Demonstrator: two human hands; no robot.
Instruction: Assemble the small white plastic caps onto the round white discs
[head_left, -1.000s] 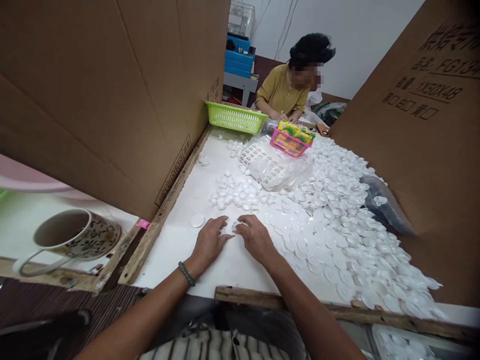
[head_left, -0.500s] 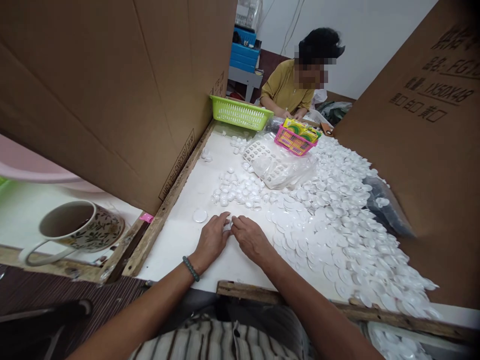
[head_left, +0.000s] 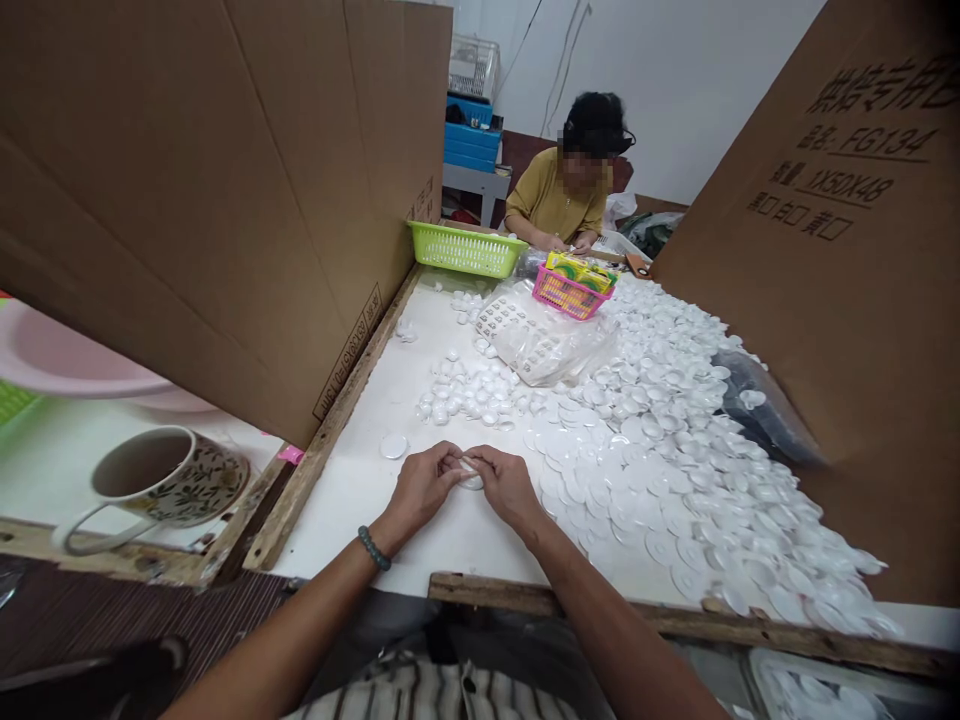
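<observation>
My left hand and my right hand meet over the white tabletop, fingertips pinched together. Between them is a small round white plastic disc, mostly covered by the fingers. One loose white disc lies flat to the left of my left hand. Just beyond my hands is a cluster of small white domed caps. To the right of my right hand, flat white discs overlap in a spread that runs into a large heap of white pieces.
Cardboard walls flank the table on the left and right. Farther back are a plastic bag, a pink basket and a green basket. A mug stands at left. Across the table sits a person.
The camera view has shifted slightly. My fingertips have drawn closer together over the disc, and more of its edge shows below them. Across the table, the person's head has lowered.
</observation>
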